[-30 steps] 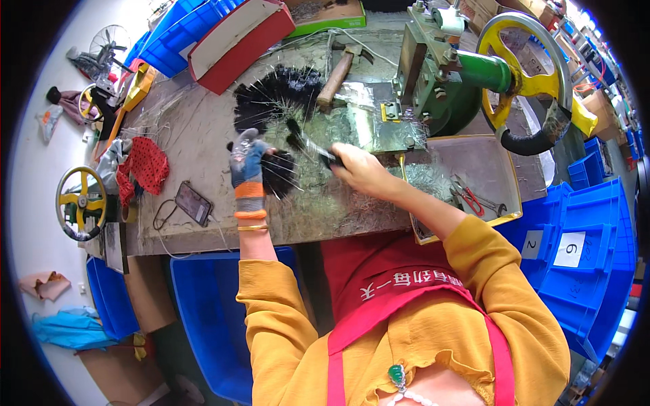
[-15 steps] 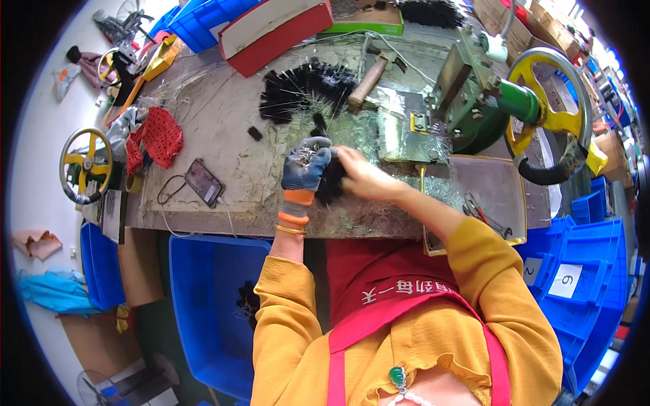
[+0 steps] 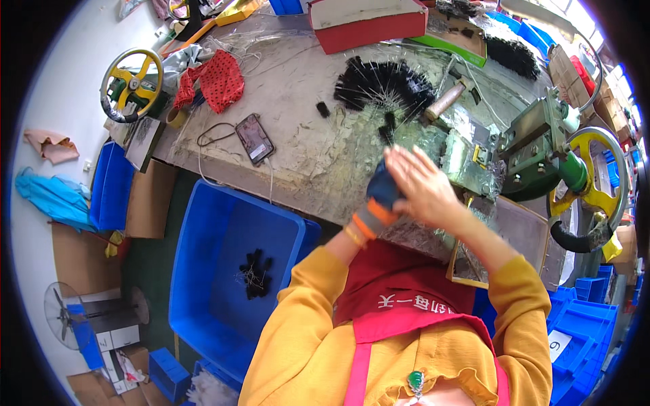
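the grip of the right hand point(image 3: 421, 186) is spread, fingers flat and together, palm laid over the gloved left hand point(image 3: 382, 193); whatever sits between the two palms is hidden, so i cannot tell what the left grip holds or whether it is pressed together. the left hand wears a blue glove with an orange cuff. both hands hover over the near edge of the bench point(image 3: 305, 135), just in front of a pile of black bristle brushes point(image 3: 382, 84) with wire stems that fans out on the bench top. a wooden-handled hammer point(image 3: 447, 101) lies just beside the pile. to the right stands a green machine with a yellow handwheel point(image 3: 596, 179). a phone point(image 3: 254, 138) lies to the left on the bench, near a red dotted cloth point(image 3: 220, 80). below the bench edge a blue bin point(image 3: 203, 271) holds a few black brushes.
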A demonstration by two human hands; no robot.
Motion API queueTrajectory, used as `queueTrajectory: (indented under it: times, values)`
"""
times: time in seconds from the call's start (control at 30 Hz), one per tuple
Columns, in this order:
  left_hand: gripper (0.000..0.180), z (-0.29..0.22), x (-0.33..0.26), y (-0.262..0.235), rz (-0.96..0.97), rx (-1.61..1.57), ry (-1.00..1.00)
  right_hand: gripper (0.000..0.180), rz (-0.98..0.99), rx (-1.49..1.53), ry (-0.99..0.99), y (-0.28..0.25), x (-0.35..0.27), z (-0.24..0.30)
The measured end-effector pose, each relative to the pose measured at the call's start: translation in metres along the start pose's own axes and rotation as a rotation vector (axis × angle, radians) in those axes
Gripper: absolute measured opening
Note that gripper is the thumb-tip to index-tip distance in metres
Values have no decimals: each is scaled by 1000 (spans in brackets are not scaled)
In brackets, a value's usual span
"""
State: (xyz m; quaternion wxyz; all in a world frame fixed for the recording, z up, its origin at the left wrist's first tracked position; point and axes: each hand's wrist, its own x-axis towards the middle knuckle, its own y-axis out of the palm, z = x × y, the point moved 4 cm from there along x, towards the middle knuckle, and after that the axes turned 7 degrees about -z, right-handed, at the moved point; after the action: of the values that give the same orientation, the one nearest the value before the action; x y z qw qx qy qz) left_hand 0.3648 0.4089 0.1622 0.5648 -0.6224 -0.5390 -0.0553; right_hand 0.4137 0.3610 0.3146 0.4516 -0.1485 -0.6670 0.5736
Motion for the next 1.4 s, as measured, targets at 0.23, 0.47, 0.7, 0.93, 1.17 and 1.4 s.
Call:
queueTrajectory:
  times: [0.23,0.47,0.7,0.93,1.17,1.4]
  values:
    - [26,3,69,-25,155,-460,-214,57,-201,227,373,15,11,-51]
    - [35,-11,79,-46,166,-644,-42,57,-87,225,261,-2,8,-36]
    - [22,-5,62,-71,-200,-227,-171,42,-204,222,210,18,18,-32]
    - [18,32,38,-66,-271,-472,-381,48,-264,490,310,39,37,-25]
    - [18,39,64,-97,-298,-1387,-957,79,-662,1345,1208,43,-14,-60]
    - [31,14,52,-56,24,-1637,-1101,60,-393,1391,1346,20,-40,-57]
